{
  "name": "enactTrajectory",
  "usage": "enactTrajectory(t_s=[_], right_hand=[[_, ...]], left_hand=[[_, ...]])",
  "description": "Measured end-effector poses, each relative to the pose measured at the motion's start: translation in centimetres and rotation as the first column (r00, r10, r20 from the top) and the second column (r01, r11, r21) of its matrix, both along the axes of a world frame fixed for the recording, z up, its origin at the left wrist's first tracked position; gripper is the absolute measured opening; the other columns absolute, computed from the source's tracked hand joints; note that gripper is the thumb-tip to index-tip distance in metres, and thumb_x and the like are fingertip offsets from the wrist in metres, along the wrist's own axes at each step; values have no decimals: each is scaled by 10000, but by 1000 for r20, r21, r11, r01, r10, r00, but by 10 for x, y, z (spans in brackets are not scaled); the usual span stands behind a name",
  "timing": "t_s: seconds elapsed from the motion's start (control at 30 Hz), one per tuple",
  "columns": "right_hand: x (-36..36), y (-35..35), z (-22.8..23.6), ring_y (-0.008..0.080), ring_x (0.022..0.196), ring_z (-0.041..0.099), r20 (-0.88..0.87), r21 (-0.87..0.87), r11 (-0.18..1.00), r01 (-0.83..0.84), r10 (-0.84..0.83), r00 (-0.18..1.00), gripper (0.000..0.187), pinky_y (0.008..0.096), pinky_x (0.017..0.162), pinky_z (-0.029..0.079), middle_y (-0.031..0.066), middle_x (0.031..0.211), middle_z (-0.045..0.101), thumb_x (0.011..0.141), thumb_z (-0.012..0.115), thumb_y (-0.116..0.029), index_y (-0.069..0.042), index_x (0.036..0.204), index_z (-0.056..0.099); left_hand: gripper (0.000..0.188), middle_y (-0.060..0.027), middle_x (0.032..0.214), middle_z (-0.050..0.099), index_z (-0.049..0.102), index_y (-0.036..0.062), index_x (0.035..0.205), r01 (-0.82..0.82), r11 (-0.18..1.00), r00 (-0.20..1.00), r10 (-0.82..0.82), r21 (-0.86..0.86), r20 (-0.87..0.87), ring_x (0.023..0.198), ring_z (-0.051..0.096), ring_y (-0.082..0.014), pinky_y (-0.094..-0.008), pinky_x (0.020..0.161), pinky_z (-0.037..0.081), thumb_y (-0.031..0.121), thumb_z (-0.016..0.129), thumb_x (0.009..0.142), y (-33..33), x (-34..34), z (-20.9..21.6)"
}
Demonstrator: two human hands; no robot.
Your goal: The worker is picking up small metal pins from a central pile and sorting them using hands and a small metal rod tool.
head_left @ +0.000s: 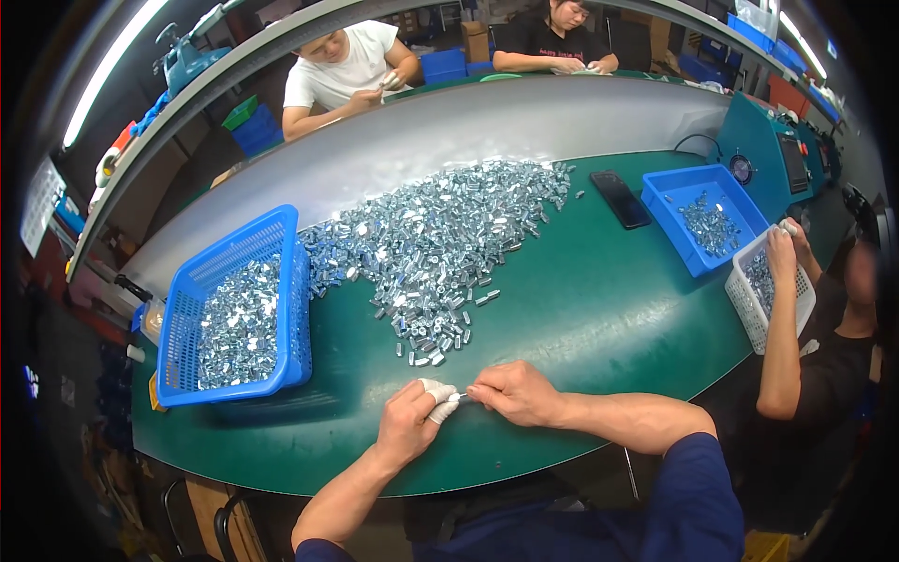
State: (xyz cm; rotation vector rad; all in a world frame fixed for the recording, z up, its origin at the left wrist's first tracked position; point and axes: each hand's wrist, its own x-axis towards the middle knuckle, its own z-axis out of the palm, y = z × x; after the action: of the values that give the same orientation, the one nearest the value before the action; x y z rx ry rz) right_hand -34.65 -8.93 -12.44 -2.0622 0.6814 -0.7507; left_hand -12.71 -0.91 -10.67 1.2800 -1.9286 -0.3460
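Note:
Near the front edge of the table, my left hand (408,418) pinches a small silvery metal piece (456,398) between thumb and fingers that wear white coverings. My right hand (517,391) is closed just beside it, its fingertips on a thin rod-like item (464,394) that meets the piece. The fingers mostly hide both items, so I cannot tell whether the rod sits inside the piece. Beyond my hands spreads a large heap of small, shiny metal sleeves (440,234), some with open ends showing.
A blue perforated basket (302,309) of metal pieces stands at left on the green table (581,318). At right are a black phone (619,199), a blue tray (670,225) and a white basket (749,323) under a co-worker's hands (782,239). A metal partition (637,126) runs behind.

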Motion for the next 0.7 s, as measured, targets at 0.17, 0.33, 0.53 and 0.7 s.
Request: enactTrajectory(t_s=[0.17,0.33,0.53,0.7], right_hand=[[0,5,16,256,667,684,-82,291,956,-40,66,994,286,393,647,524,100,717,698,1032,615,-250,-38,859,699],[0,12,6,254,700,687,99,239,971,19,-44,994,226,384,648,523,101,759,704,1012,633,-191,-33,866,704],[-7,12,15,375,750,647,239,-280,954,107,-39,970,96,435,662,516,153,822,659,955,692,-117,-26,925,689],[-17,-6,9,188,696,609,343,-29,978,208,-185,921,153,349,613,479,66,783,664,1031,631,-127,-5,952,678]], left_hand=[[182,-120,923,734,753,21,995,-18,995,999,22,-93,42,812,702,-298,-388,693,564,43,826,830,3,-3,4],[169,-123,919,731,750,22,992,-9,1000,1000,9,-14,8,816,702,-296,-389,698,555,40,817,838,5,-2,4],[125,-148,907,716,731,-12,988,10,987,1000,-8,158,-10,808,688,-321,-386,730,541,46,773,886,12,4,26],[100,-140,909,727,737,8,975,-110,993,983,104,33,150,833,707,-307,-369,744,555,53,775,894,22,36,67]])
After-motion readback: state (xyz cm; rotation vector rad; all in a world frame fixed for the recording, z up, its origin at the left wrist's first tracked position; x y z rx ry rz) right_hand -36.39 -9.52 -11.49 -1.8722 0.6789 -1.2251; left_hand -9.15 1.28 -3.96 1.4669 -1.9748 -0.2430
